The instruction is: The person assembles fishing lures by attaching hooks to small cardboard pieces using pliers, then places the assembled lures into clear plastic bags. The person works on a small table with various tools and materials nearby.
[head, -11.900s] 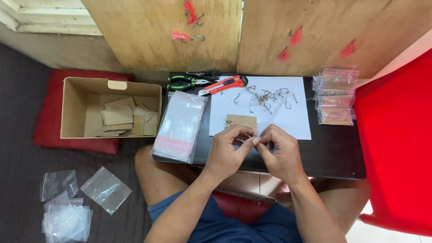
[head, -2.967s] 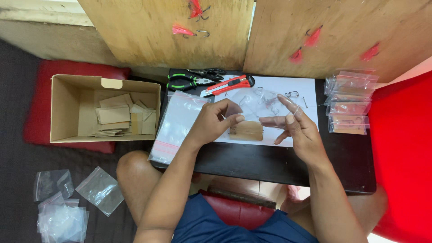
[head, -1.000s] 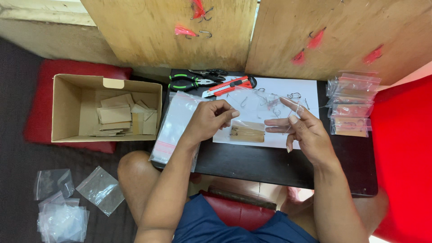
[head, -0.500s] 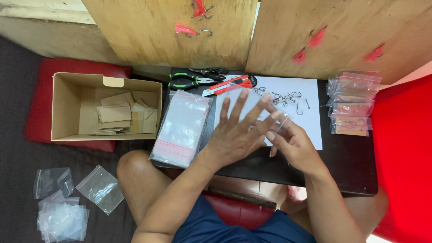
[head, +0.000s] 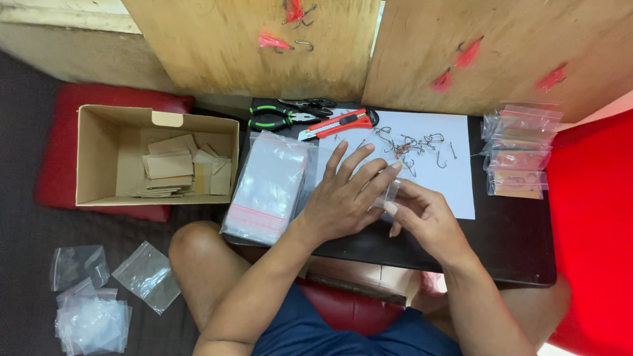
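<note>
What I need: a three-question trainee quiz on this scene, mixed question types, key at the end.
1. True or false: the cardboard box stands to the right of the black table.
2. Which tool lies right beside the green-handled pliers? A. red utility knife B. hammer C. scissors
3. What lies under the spread fingers of the left hand?

Key: 1 false, it stands to the left. 2 A. 3 A small clear bag, with the right hand at its edge.
</note>
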